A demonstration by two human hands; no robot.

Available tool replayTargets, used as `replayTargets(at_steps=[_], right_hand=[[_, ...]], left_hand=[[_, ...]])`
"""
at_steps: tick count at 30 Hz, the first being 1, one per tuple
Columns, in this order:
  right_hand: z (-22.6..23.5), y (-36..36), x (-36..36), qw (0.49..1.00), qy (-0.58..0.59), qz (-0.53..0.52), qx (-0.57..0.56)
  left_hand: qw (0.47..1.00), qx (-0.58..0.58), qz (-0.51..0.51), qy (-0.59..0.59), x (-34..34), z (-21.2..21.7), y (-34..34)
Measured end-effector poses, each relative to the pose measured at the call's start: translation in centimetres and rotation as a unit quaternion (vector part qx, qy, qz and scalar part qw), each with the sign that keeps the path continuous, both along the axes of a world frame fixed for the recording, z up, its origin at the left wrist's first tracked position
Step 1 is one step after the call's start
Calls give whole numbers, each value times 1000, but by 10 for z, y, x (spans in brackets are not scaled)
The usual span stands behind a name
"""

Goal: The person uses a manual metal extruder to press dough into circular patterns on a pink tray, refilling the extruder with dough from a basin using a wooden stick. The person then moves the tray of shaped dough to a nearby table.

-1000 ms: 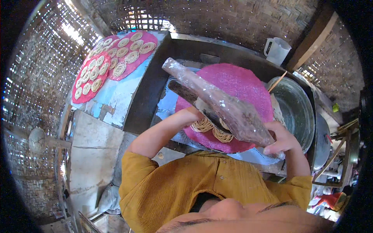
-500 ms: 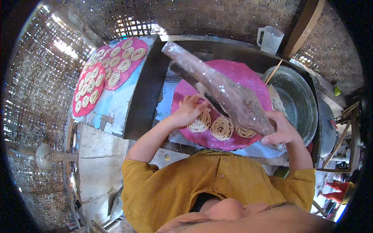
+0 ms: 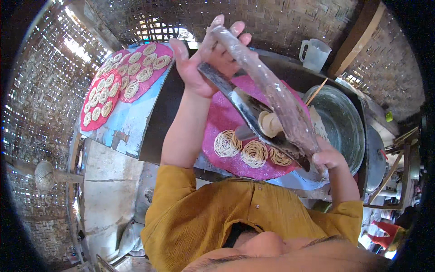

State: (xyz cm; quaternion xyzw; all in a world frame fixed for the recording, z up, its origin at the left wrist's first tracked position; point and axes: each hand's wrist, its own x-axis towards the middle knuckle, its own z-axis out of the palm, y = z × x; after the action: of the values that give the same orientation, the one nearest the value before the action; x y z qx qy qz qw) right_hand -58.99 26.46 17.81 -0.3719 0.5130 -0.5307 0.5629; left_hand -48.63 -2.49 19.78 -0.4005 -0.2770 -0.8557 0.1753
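A: Where is the long clear plastic piping bag of brownish dough (image 3: 276, 97) lying, taking the round magenta woven mat (image 3: 217, 120) as landmark?

B: It is hanging above the mat, its long axis slanting from the mat's far-left edge down to the near-right edge. The left hand (image 3: 204, 59) is raised beyond the mat, fingers wrapped shut on the bag's twisted upper end. The right hand (image 3: 328, 158) is at the mat's near-right rim, closed around the lower end; how tightly cannot be told.

A: Which hand is nearer the outlet?

B: The right one. A dark metal strip (image 3: 244, 106) is running alongside the bag, under it.

A: And the arms?

B: The left forearm is standing nearly upright over the mat's left half; the right is bent short, elbow tucked by the mustard-yellow shirt (image 3: 217, 213).

A: What is on the mat?

B: Three pale coiled noodle nests (image 3: 253, 152) are sitting along its near edge, below the bag. A steel basin (image 3: 340, 127) is standing just right of the mat.
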Motion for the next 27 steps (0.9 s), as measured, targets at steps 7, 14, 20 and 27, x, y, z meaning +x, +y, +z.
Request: replayTargets(at_steps=[7,14,20,27], right_hand=[[0,-8,-33,989,87,-18,121],[-19,-26,-44,943,244,88,208],[9,-13,-39,976,170,39,128],[25,-17,-16,969,227,55,80]], left_hand=[[989,99,-3,-108,-42,-54,-24],[977,154,49,-139,-30,-74,-32],[965,151,149,-155,-20,-45,-10],[982,136,88,-92,4,-23,-17]])
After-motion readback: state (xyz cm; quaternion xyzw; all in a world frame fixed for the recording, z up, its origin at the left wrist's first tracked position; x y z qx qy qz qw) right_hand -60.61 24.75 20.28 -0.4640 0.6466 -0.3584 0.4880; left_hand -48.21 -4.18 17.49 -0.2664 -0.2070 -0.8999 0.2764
